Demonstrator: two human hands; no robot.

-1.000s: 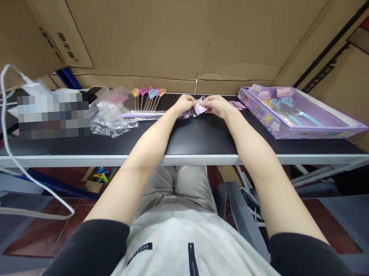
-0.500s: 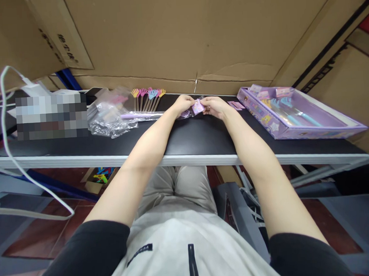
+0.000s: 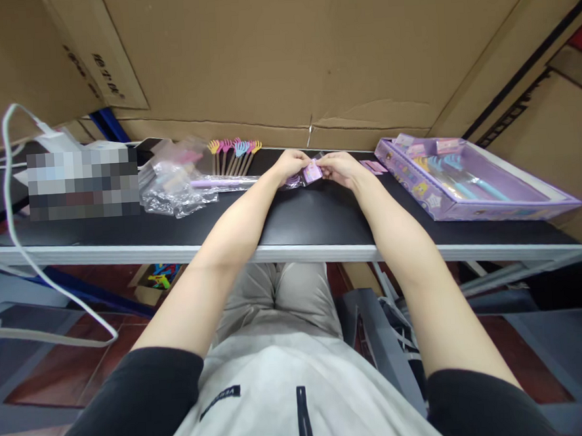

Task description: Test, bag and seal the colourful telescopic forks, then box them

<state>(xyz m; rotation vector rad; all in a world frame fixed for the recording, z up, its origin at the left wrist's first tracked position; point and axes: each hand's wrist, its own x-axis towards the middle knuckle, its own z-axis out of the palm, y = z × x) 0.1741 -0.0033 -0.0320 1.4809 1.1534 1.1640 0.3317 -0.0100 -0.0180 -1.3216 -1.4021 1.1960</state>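
Near the back of the black tabletop, my left hand [image 3: 288,164] is closed, its fingertips at the upper left edge of a small pink-and-purple card [image 3: 312,171]. My right hand [image 3: 340,167] pinches the card's right edge. Clear plastic shows around the card. A lilac stick in a clear plastic sleeve [image 3: 224,182] lies to the left and runs behind my left wrist; a purple part shows again beside the card. Behind it, several back scratchers [image 3: 231,159] with yellow, pink and blue claw heads lie in a row. Several pink cards [image 3: 374,166] are right of my right hand.
An open lilac display box [image 3: 492,209] holding blue and yellow back scratchers stands at the right. Crumpled clear plastic bags [image 3: 171,186] lie at the left. A white cable [image 3: 11,195] loops over the table edge. A cardboard wall [image 3: 281,61] rises behind.
My hands stay nearly in place, still holding the card, which is turned slightly. The rest of the scene looks the same apart from a small camera shift.
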